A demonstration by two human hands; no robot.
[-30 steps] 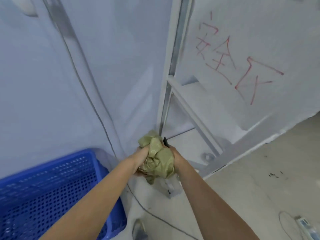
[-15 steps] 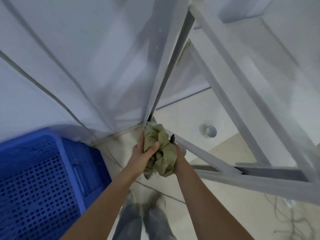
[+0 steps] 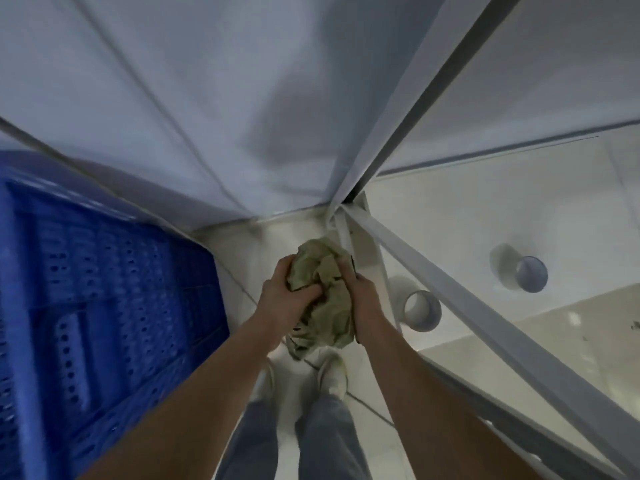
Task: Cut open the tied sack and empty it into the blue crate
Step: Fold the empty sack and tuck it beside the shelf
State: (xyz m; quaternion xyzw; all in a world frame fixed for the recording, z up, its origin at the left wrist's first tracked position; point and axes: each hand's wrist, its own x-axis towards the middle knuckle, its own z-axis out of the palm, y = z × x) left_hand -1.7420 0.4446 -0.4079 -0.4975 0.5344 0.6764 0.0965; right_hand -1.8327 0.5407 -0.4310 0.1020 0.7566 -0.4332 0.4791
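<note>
Both hands are closed on the crumpled green sack (image 3: 323, 292): the left hand (image 3: 282, 297) squeezes it from the left side, the right hand (image 3: 360, 294) presses from the right and seems to hold also a dark, thin thing, perhaps the cutter. They hold the sack above the floor, in front of the shoes (image 3: 332, 374). I think it is already empty and is pressed into a ball for putting away. At the left stands the blue crate (image 3: 104, 306), apart from the sack.

We had one head-worn wide-angle view, pitched steeply down past both forearms to our shoes (image 3: 331, 374) and the floor, hands close at frame centre, blue crate (image 3: 104, 299) at left edge, white frame rails (image 3: 460, 289) running right.
</note>
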